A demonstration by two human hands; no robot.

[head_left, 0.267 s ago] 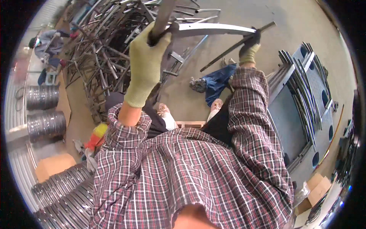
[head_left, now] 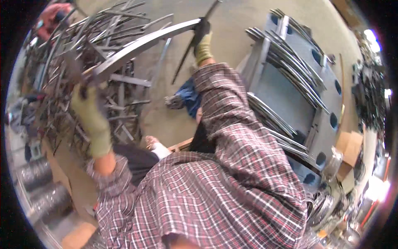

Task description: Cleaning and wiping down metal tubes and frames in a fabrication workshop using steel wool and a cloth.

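A metal frame part, a curved flat bar with a crosspiece at each end, is held up in front of me with both hands. My left hand, in a yellow-green glove with dark fingers, closes round its left end. Motion blur smears that hand and the crosspiece there. At the far right end, my right hand, gloved alike, is wrapped round the joint with a thin dark crosspiece. Behind the left hand lies a tangled pile of welded metal frames.
Right of me stands a grey metal rack carrying bundles of curved bars. Blue cloth lies on the floor ahead. People are beyond the pile, one in a red top. Dark wrapped coils and a cardboard box flank me.
The frame part has swung left over the pile, held in both hands, its left end now lower. My view has turned rightward, showing more beyond the rack.
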